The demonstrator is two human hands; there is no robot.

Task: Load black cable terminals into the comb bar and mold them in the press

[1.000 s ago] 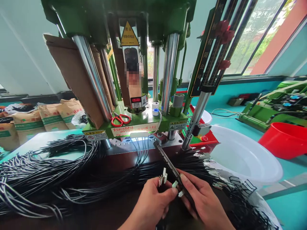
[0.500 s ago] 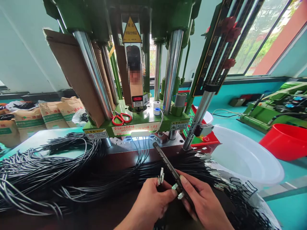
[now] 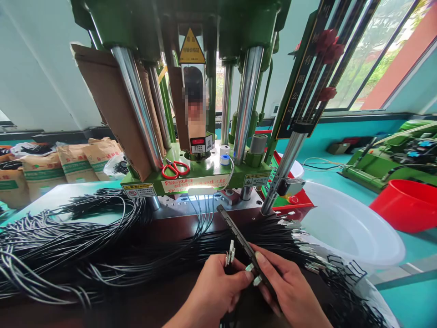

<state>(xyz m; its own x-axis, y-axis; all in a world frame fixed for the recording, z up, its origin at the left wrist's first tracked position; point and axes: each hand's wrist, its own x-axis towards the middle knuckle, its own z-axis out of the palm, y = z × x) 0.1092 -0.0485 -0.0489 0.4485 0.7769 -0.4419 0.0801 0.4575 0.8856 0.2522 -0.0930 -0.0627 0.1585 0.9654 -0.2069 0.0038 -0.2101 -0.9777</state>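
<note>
My left hand point(image 3: 216, 287) is closed on several cable connectors point(image 3: 231, 253) with pale metal ends, which stick up beside the thumb. Its thumb presses another connector point(image 3: 250, 269) against a long dark metal bar point(image 3: 235, 231). Fingers of my right hand point(image 3: 290, 284) are wrapped round the near end of that bar, which slants up and away to the left. One more connector point(image 3: 256, 281) sits at the bar's edge between both hands. Their cables are mostly hidden by the hands. Beyond the bar's far tip, several black cables point(image 3: 205, 218) run out of the press.
A green press point(image 3: 201, 171) with steel columns stands ahead, red-handled scissors point(image 3: 175, 170) on its plate. Black cable bundles point(image 3: 51, 255) cover the left side; more cables with metal ends point(image 3: 297, 234) lie right. A white tub point(image 3: 355, 223) and red bucket point(image 3: 406, 205) stand at right.
The view has shifted slightly, so the press appears a little further right and lower. Both hands keep the same hold on the bar and connectors.
</note>
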